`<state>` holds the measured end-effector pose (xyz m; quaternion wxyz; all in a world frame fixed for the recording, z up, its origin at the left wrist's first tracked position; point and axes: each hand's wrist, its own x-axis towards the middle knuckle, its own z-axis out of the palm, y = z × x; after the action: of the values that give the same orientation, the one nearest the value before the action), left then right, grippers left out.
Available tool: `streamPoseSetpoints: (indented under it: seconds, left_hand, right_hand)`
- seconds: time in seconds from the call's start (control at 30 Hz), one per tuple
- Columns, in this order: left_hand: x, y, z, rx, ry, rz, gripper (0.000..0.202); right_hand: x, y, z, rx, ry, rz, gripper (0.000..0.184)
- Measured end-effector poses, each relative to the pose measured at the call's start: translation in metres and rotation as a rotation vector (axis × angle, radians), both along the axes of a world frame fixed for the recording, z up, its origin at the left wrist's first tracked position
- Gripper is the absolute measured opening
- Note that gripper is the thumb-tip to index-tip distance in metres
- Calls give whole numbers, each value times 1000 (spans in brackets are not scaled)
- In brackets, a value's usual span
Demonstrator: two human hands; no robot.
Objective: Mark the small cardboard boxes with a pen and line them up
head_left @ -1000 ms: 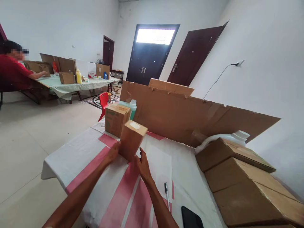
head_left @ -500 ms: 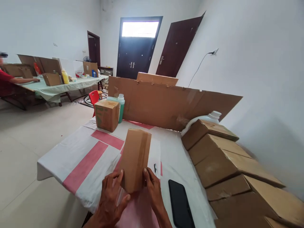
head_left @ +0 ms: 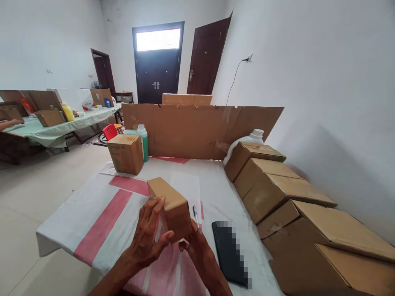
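Observation:
A small closed cardboard box is held tilted between my two hands, just above the cloth-covered table. My left hand presses its fingers on the box's left side, the thumb near the lower front edge. At the lower right corner my right hand grips it, with some fingers curled underneath and partly hidden. A pen lies just right of the box. Beside my right forearm is a black phone, its right part blurred by blocks.
Several cardboard boxes line the table's right side, with a white jug behind them. A printed box and a green-liquid bottle stand back left. An upright cardboard panel borders the rear. Another person's arm rests on the far table.
The small box has been turned and tipped, so its end now faces me and its top shows. My right hand has shifted lower on it. The view has swung right.

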<state>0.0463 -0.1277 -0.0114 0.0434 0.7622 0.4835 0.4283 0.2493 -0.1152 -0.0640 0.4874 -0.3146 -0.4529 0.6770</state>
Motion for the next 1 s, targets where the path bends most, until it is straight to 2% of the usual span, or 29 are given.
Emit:
streamPoseSetpoints:
  seconds: [0.1, 0.17, 0.3, 0.4, 0.5, 0.6, 0.67, 0.77, 0.83, 0.9, 1.0]
  left_hand:
    - [0, 20, 21, -8, -94, -10, 70]
    - [-1, 30, 32, -12, -160, -1, 66]
    - [-6, 43, 47, -40, -241, 26, 55]
    - [-11, 47, 52, -24, -280, 93, 52]
    - [-15, 50, 49, -30, -317, 149, 52]
    - [-16, 54, 33, -150, -398, 130, 52]
    - [-14, 56, 18, -252, -471, 91, 54]
    - [-10, 56, 3, -341, -532, 49, 61]
    - [-8, 52, 2, -349, -535, 15, 66]
    - [-9, 45, 8, -370, -528, -42, 70]
    - [-16, 28, 17, -457, -521, -130, 73]
  right_hand:
    - [3, 5, 28, 119, -126, -32, 66]
    - [0, 11, 44, 138, -270, -97, 70]
    - [-13, 27, 63, 137, -406, -297, 56]
    - [-19, 35, 71, 272, -509, -402, 41]
    - [-22, 39, 77, 375, -534, -459, 40]
    - [-27, 41, 75, 255, -402, -365, 49]
    - [-31, 40, 69, 170, -394, -354, 51]
    - [-37, 33, 62, 158, -365, -347, 53]
    - [-39, 26, 63, 171, -300, -272, 66]
    - [-41, 17, 68, 186, -267, -189, 78]
    - [-41, 2, 78, 193, -271, -111, 85]
